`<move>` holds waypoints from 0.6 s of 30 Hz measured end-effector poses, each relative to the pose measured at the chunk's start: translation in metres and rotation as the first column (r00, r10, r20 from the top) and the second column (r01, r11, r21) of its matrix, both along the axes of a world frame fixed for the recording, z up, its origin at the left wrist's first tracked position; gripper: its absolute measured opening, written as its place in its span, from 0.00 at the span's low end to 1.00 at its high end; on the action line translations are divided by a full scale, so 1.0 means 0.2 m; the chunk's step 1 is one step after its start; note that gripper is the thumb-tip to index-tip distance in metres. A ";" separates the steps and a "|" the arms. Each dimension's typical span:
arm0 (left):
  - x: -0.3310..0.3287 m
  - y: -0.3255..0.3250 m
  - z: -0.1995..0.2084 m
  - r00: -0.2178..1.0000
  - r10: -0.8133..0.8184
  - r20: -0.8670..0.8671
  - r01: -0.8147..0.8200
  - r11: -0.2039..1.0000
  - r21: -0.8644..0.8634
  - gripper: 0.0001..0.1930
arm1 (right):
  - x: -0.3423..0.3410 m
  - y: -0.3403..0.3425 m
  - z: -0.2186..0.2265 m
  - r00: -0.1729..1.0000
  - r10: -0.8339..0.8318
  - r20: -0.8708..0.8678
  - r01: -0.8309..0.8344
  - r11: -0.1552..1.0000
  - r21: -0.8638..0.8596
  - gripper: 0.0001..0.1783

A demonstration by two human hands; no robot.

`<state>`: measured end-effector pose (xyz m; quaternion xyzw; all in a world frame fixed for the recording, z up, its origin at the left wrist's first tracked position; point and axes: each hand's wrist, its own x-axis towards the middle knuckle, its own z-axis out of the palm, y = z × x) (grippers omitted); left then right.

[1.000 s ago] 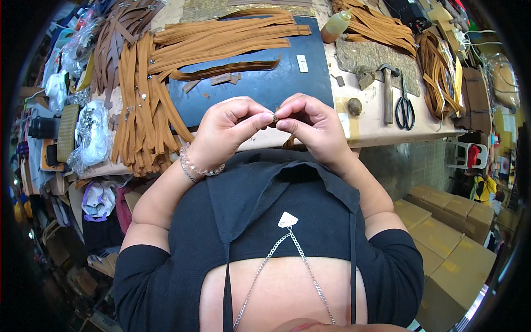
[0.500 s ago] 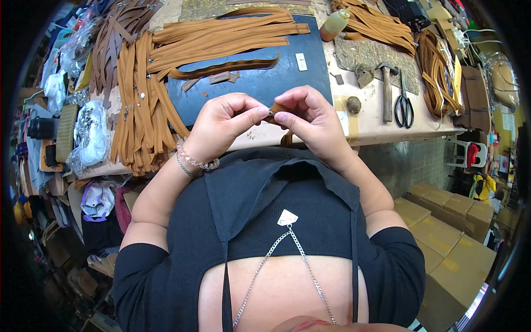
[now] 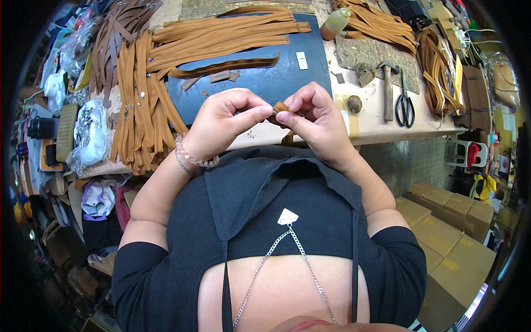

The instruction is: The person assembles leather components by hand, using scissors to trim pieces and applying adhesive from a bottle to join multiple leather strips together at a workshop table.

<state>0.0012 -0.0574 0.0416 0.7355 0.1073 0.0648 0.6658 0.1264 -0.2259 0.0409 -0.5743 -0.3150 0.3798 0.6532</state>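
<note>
My right hand (image 3: pixel 312 113) pinches the end of a brown zipper (image 3: pixel 281 105) between thumb and fingers. Below the hands, another part of brown zipper tape (image 3: pixel 287 138) hangs at the table's near edge. My left hand (image 3: pixel 235 116) is closed in a pinch against that end, on a small dark metal piece (image 3: pixel 274 112); its exact shape is mostly hidden by the fingertips. Both hands are raised over the near edge of the table, fingertips almost meeting. Past them, a loose brown zipper (image 3: pixel 227 67) lies on a dark blue mat (image 3: pixel 260 69).
Stacked brown zippers (image 3: pixel 221 36) cover the table's far left. Leather scraps (image 3: pixel 221 76) lie on the mat. At right are a hammer (image 3: pixel 388 94), black-handled scissors (image 3: pixel 404 110), a round lump (image 3: pixel 354 103) and a bottle (image 3: pixel 336 24). Cardboard boxes (image 3: pixel 442 238) stand at lower right.
My right hand's fingers have shifted and curled slightly, so more of the brown zipper end shows between the hands. My left hand stays nearly in place, still pinching.
</note>
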 end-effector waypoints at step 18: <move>-0.01 -0.03 0.00 0.998 0.068 -0.017 -0.070 0.992 -0.109 0.08 | 0.00 0.00 0.01 0.991 0.006 0.131 0.002 0.999 -0.054 0.03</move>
